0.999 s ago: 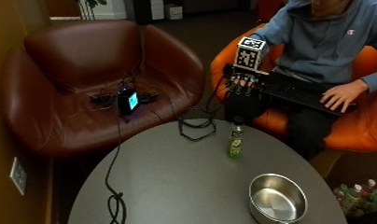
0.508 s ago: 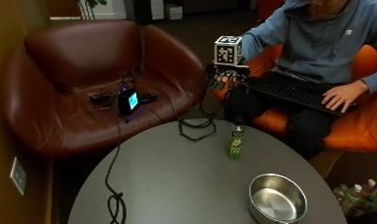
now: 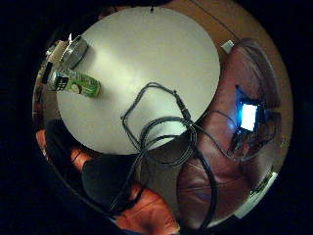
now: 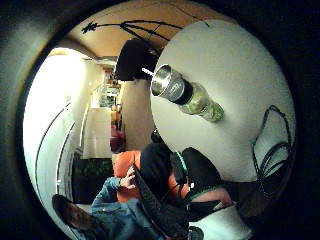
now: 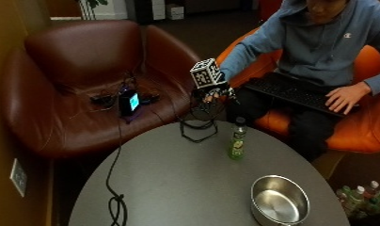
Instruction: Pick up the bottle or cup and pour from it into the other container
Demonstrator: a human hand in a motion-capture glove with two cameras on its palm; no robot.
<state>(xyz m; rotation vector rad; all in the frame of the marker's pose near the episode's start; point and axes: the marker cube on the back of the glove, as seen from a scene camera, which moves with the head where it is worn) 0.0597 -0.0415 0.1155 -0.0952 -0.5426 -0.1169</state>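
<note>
Outside view showed the gloved right hand, fingers loosely curled and empty, above the table's edge; bottle and bowl untouched, pouring not begun.

In the outside view the steel bowl is cut off along the lower edge, as is the round table beneath it. The gloved right hand is mostly hidden, so how its fingers lie cannot be told. The green bottle carries a label too small to read. The bottles on the floor are cut by the right edge, their kinds unclear.
</note>
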